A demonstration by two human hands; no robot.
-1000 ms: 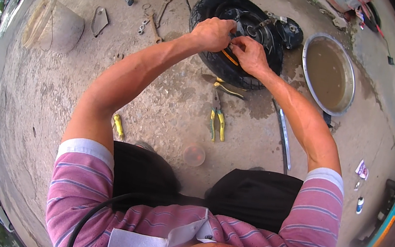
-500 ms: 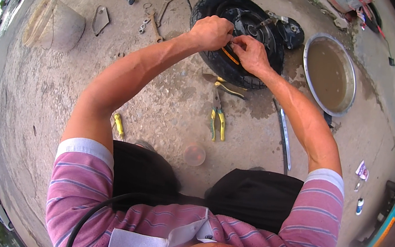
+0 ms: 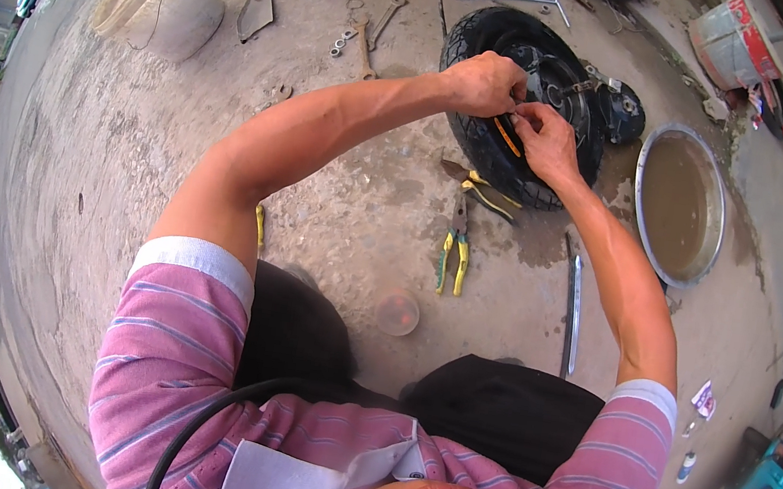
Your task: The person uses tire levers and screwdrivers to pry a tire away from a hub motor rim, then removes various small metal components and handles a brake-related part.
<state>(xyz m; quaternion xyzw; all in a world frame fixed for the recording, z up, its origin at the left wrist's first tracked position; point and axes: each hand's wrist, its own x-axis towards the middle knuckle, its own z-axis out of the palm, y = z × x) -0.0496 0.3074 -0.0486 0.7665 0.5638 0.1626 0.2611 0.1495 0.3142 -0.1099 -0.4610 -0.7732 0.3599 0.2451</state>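
A wheel with a black tyre [image 3: 456,124] and dark hub lies on its side on the concrete ahead of me. Both hands meet over its near rim, beside an orange strip [image 3: 509,138]. My left hand [image 3: 487,86] is closed, fingertips pinched together at the rim. Close against it, my right hand [image 3: 548,139] pinches at the same spot; whatever the fingers hold is hidden or too small to name. Yellow-handled pliers [image 3: 454,253] lie on the ground nearer me. A second plier-like tool [image 3: 488,198] with yellow handles rests by the tyre's near edge.
Right of the wheel stands a metal basin [image 3: 642,180] of murky water. Two long bars [image 3: 573,315] lie nearer me, and a see-through round tub [image 3: 397,312] sits before my knees. At far left are a whitish bucket [image 3: 183,20] and wrenches [image 3: 369,46].
The whole view has shifted, so the wheel, tools and basin appear farther right. Both hands stay together at the same part of the rim, fingers still pinched.
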